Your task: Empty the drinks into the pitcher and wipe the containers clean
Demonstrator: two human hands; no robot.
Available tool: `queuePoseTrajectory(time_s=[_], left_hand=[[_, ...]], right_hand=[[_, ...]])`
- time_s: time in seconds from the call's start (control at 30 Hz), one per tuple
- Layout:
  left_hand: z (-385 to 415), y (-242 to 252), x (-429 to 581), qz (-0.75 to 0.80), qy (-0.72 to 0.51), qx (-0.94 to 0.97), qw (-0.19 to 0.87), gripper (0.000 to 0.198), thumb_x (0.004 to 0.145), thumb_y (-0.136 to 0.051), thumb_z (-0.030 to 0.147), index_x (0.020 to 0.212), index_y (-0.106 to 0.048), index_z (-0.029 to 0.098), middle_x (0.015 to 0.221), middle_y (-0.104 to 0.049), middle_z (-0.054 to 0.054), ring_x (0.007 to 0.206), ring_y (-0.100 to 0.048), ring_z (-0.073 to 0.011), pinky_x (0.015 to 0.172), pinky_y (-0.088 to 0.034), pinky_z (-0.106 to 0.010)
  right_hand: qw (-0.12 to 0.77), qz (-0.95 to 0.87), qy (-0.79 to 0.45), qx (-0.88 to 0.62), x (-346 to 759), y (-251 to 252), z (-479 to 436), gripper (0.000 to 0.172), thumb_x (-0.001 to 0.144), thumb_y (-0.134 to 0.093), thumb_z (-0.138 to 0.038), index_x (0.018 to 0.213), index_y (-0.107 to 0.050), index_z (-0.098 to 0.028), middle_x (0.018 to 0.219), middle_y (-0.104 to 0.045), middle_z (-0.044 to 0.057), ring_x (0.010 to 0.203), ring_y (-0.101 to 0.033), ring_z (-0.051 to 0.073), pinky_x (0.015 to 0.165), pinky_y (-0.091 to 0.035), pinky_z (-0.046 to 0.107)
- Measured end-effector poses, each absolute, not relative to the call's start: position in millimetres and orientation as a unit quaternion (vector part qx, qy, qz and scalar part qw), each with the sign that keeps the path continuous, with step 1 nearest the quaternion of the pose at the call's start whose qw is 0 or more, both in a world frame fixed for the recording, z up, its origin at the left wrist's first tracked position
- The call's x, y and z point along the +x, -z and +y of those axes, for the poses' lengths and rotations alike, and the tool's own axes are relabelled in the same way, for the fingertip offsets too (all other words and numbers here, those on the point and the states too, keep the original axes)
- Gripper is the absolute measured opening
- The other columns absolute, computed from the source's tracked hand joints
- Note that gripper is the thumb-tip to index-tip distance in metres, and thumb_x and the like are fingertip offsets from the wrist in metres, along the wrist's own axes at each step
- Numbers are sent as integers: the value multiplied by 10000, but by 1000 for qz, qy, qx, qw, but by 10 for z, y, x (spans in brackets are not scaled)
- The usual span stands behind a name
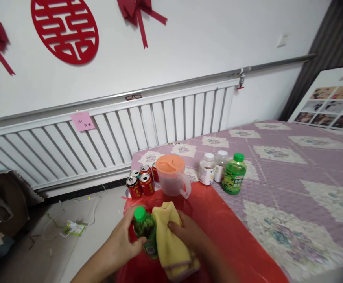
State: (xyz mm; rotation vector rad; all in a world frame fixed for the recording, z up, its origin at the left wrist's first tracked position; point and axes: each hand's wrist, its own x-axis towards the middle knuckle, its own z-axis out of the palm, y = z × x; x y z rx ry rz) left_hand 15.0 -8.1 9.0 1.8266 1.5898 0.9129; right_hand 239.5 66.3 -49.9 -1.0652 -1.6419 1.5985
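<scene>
Green-capped bottle [149, 232] is clasped by left hand [126, 240], apparently for steadiness; folded yellow cloth [169, 239] is grasped by right hand [190, 234], held against bottle's side, above red sheet [227, 232].

The pitcher [171, 181] blocks travel beyond the yellow cloth [170, 239]; cans [148, 188] close off its left side. At right stand 2 white-capped bottles [207, 174] and 1 green bottle [233, 177]. Passage: red sheet [227, 224], nearer than these.
</scene>
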Motion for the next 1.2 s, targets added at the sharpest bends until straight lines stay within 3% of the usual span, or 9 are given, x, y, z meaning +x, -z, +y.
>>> queuePoseTrajectory(time_s=[0.17,0.37,0.57,0.67,0.87,1.03,1.2], left_hand=[[-92,-173,67,537,-326,687,366,685,696,-612,109,1345,-434,231,1246,-606,-86,1173,-560,-251,1029,-440,-388],[-100,-76,153,560,-398,646,333,763,658,-738,231,1350,-416,203,1239,-600,-107,1139,-577,-277,991,-466,-401],[-87,-79,258,641,-371,631,229,442,631,-698,234,1045,-548,191,998,-636,-61,925,-620,-272,862,-507,-423],[-91,-137,285,614,-362,658,242,394,661,-649,191,1042,-545,189,981,-633,-57,914,-615,-250,829,-514,-383],[-105,-265,334,550,-332,714,278,565,587,-601,69,1128,-582,234,1180,-629,-63,1125,-565,-278,1021,-435,-409],[-118,-167,299,567,-340,685,307,646,597,-579,79,1219,-555,253,1116,-663,-57,1042,-609,-264,987,-469,-412],[-135,-65,231,579,-344,669,315,634,618,-601,101,1228,-555,266,1090,-673,-57,1017,-619,-259,964,-486,-402]], right_hand=[[296,-646,-548,-441,2493,496,689,408,773,-603,-326,1149,-602,-170,1121,-699,111,1018,-643,298,882,-485,433],[367,-504,-691,-364,2485,345,660,538,754,-652,-494,1182,-563,-181,1093,-706,110,931,-674,285,775,-527,409],[361,-449,-770,-274,2353,293,559,550,736,-711,-487,1177,-584,-186,1116,-699,106,833,-680,232,744,-521,370],[358,-456,-772,-262,2283,292,557,539,752,-710,-457,1201,-581,-187,1126,-692,102,857,-668,221,746,-511,351],[383,-406,-777,-291,2190,191,629,548,694,-707,-546,1102,-610,-194,950,-709,65,779,-650,213,726,-497,343],[373,-445,-744,-331,2148,188,719,495,742,-632,-529,1072,-618,-161,916,-713,77,790,-656,226,727,-499,354],[362,-479,-709,-370,2220,240,795,496,778,-607,-409,1202,-569,-155,1056,-709,93,927,-663,265,809,-499,388]])
